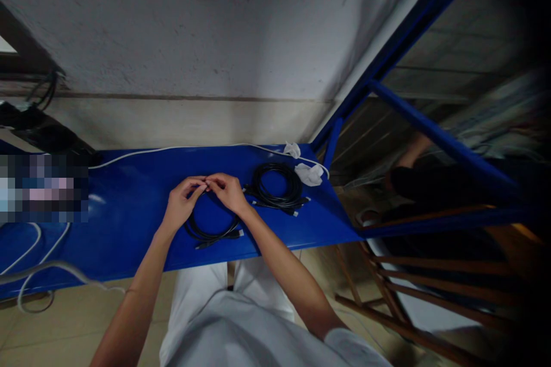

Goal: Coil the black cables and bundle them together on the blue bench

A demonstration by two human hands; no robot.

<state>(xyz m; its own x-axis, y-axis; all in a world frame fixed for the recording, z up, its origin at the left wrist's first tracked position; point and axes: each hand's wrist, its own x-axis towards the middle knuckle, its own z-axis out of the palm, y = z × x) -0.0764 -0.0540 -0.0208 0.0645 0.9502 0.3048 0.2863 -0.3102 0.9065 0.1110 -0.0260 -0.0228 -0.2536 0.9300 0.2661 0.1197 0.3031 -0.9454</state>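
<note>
A loosely coiled black cable [209, 237] lies near the front edge of the blue table [124, 206], with its plug ends toward me. At the far side of this coil, my left hand [186, 198] is closed in a pinch on the cable. My right hand [227, 190] meets it there, thumb and fingertips pinched at the same spot. The fingers cover whatever small part lies between them. Just right of my right hand rests a thicker pile of coiled black cables [278, 185], several of their plugs showing.
Crumpled white scraps [309, 174] lie beside the pile. A thin white cord [172, 149] runs along the wall side. Grey cables [55, 266] hang over the left front edge. A blue metal frame [422, 109] and a wooden chair [430, 275] stand at right; a person's arm [415, 149] shows beyond.
</note>
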